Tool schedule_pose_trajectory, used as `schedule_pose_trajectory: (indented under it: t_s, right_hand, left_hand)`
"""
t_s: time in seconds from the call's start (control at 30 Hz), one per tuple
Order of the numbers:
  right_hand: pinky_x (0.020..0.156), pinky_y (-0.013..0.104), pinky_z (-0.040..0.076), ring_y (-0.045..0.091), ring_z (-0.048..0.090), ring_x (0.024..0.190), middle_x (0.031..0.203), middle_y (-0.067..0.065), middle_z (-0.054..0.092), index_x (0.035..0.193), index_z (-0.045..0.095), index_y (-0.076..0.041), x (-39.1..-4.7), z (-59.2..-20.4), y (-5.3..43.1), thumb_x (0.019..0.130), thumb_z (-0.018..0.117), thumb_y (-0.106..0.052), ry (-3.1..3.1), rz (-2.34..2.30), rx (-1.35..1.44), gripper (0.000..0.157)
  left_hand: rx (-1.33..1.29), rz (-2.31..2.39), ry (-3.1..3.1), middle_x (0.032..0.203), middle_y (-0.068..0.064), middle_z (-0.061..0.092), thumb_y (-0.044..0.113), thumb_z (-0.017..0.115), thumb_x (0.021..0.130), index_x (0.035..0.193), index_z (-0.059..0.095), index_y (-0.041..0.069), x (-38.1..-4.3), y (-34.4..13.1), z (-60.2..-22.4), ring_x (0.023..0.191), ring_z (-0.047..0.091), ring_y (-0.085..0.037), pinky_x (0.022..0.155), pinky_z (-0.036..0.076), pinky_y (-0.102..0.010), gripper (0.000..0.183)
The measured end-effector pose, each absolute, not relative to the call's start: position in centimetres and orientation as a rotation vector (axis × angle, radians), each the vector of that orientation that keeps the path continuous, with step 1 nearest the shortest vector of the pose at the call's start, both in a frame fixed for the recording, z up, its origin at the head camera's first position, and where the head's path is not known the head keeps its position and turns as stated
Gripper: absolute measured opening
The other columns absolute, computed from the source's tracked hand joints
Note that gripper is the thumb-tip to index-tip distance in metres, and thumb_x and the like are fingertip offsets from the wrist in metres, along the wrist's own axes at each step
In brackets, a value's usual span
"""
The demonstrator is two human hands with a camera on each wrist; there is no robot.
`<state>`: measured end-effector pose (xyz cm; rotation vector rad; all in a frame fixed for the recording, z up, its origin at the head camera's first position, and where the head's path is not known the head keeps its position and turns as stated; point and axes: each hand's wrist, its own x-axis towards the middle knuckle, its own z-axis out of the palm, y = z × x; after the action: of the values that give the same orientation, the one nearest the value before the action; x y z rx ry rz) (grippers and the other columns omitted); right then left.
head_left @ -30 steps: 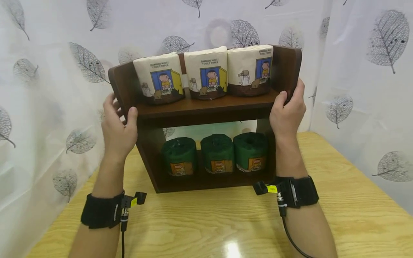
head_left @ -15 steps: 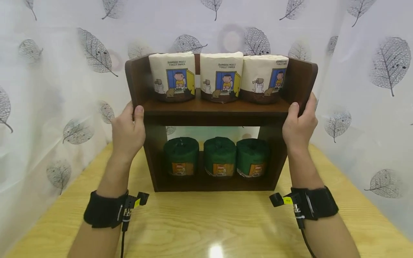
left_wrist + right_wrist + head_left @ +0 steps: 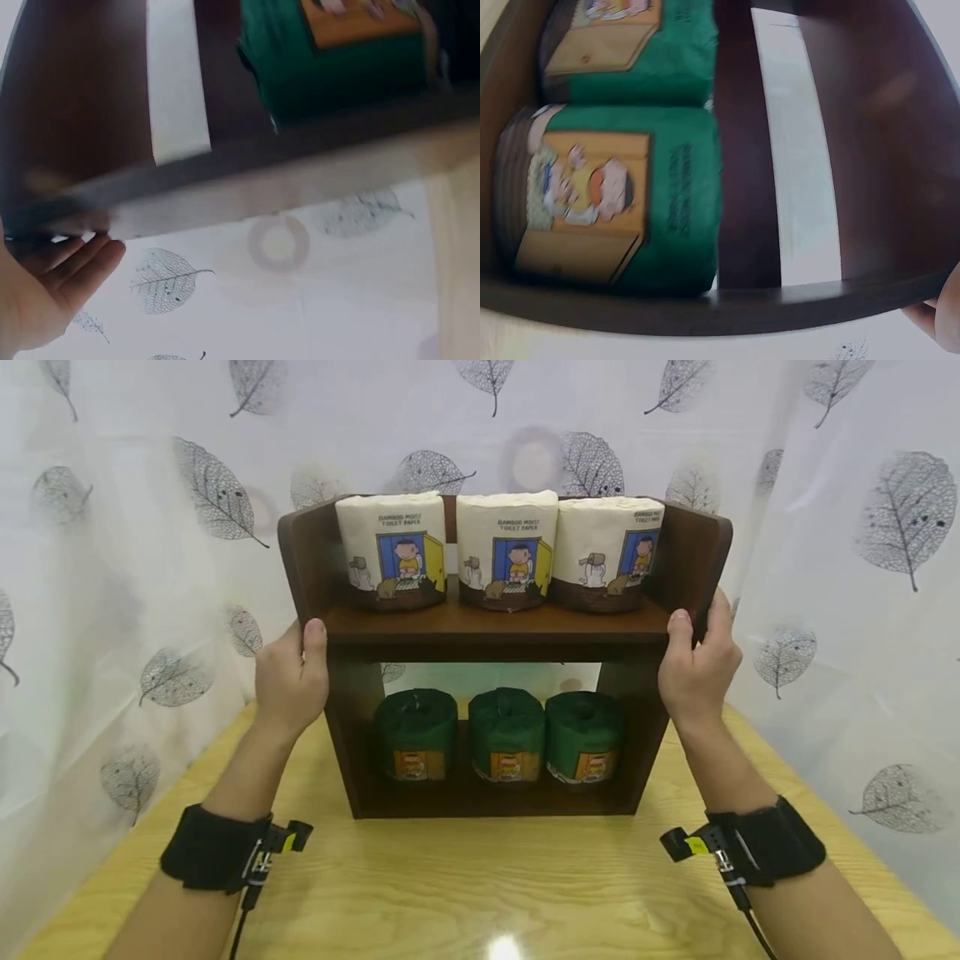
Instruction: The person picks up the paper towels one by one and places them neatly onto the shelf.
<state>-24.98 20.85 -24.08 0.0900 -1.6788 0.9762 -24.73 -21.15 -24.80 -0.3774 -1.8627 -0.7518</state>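
A dark brown two-tier wooden shelf (image 3: 495, 652) stands upright in the head view, its front facing me. My left hand (image 3: 291, 687) grips its left side panel, thumb on the front edge and fingers round the outside. The right side panel is held likewise by my right hand (image 3: 697, 675). On the upper tier sit three cream-wrapped toilet paper rolls (image 3: 392, 553) with cartoon prints. Below them are three green-wrapped toilet paper rolls (image 3: 417, 735). In the left wrist view, fingers (image 3: 94, 274) show along the panel's outer side. The right wrist view looks into the lower tier.
A light wood-grain table (image 3: 427, 877) lies under the shelf. Behind and at both sides hangs a white curtain (image 3: 375, 410) with leaf prints. Black straps with small cameras and cables circle both wrists.
One second ago the shelf looked slanted and turned; now it appears level and faces me squarely. Both hands have kept their hold on its sides. The head view has shifted too.
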Motion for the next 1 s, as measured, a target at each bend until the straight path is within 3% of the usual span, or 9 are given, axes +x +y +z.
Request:
schedule_pose_trajectory:
  t_s: [0.07,0.17,0.27,0.37,0.47,0.57,0.7,0.8,1.0]
  right_hand:
    - [0.073,0.037,0.042,0.013,0.051,0.082,0.091,0.001,0.059,0.127,0.049,-0.036,-25.0,-24.3,21.1,0.09,0.04,-0.031,-1.685,0.974,0.102,0.038]
    - [0.076,0.037,0.041,0.013,0.05,0.085,0.093,0.003,0.059,0.129,0.048,-0.035,-24.9,-24.7,21.3,0.091,0.04,-0.031,-1.682,0.968,0.143,0.039]
    - [0.085,0.036,0.04,0.013,0.05,0.096,0.106,0.005,0.06,0.132,0.046,-0.027,-25.1,-24.9,21.4,0.092,0.04,-0.027,-1.657,0.955,0.218,0.041]
    - [0.095,0.039,0.037,0.015,0.048,0.111,0.121,0.008,0.056,0.135,0.043,-0.019,-25.7,-25.0,21.8,0.095,0.04,-0.025,-1.634,0.921,0.313,0.041]
    - [0.099,0.047,0.034,0.021,0.044,0.118,0.129,0.012,0.051,0.138,0.039,-0.015,-26.0,-25.8,22.6,0.097,0.037,-0.031,-1.666,0.867,0.406,0.044]
    - [0.091,0.055,0.036,0.03,0.048,0.112,0.119,0.019,0.054,0.134,0.043,-0.009,-25.8,-27.3,23.7,0.097,0.035,-0.035,-1.759,0.773,0.493,0.046]
    - [0.076,0.057,0.041,0.035,0.052,0.093,0.099,0.024,0.055,0.121,0.046,0.004,-25.1,-29.5,25.2,0.097,0.039,-0.028,-1.921,0.615,0.589,0.04]
    - [0.075,0.055,0.043,0.035,0.052,0.093,0.1,0.023,0.055,0.12,0.046,0.004,-24.4,-30.5,26.0,0.096,0.043,-0.023,-2.026,0.52,0.632,0.037]
    - [0.083,0.057,0.042,0.038,0.048,0.108,0.118,0.024,0.052,0.132,0.04,-0.001,-23.4,-31.5,27.6,0.094,0.047,-0.023,-2.168,0.38,0.693,0.044]
  left_hand:
    - [-0.437,-0.726,-1.912,0.054,-0.009,0.032,0.034,0.03,0.098,0.067,0.037,0.008,-25.0,-21.7,-24.8,0.053,0.039,-0.031,0.049,0.033,-0.048,0.041]
    - [-0.506,-0.697,-1.996,0.059,-0.015,0.044,0.039,0.027,0.099,0.079,0.046,0.004,-25.1,-22.5,-25.1,0.063,0.05,-0.038,0.057,0.041,-0.056,0.045]
    - [-0.565,-0.669,-2.085,0.083,-0.029,0.058,0.042,0.026,0.099,0.105,0.051,0.001,-25.0,-23.2,-25.5,0.085,0.056,-0.046,0.07,0.042,-0.062,0.048]
    - [-0.628,-0.652,-2.167,0.113,-0.033,0.054,0.04,0.026,0.1,0.13,0.039,0.002,-24.8,-23.7,-25.6,0.102,0.05,-0.048,0.082,0.04,-0.062,0.05]
    - [-0.701,-0.632,-2.221,0.132,-0.027,0.044,0.038,0.027,0.1,0.143,0.023,0.01,-24.8,-24.2,-25.4,0.115,0.044,-0.043,0.092,0.036,-0.059,0.052]
    - [-0.738,-0.594,-2.24,0.142,-0.017,0.036,0.041,0.025,0.1,0.148,0.013,0.021,-24.9,-24.9,-25.4,0.122,0.04,-0.038,0.094,0.034,-0.058,0.053]
    - [-0.68,-0.491,-2.289,0.144,-0.012,0.035,0.049,0.033,0.096,0.148,0.011,0.028,-24.7,-26.1,-26.2,0.124,0.039,-0.035,0.077,0.044,-0.06,0.06]
    - [-0.647,-0.402,-2.349,0.149,-0.008,0.028,0.051,0.044,0.09,0.148,0.005,0.028,-24.5,-27.0,-26.9,0.128,0.034,-0.033,0.07,0.045,-0.061,0.073]
    - [-0.698,-0.301,-2.37,0.154,-0.001,0.012,0.049,0.051,0.087,0.148,0.0,0.025,-24.7,-28.0,-27.4,0.132,0.026,-0.032,0.091,0.036,-0.061,0.083]
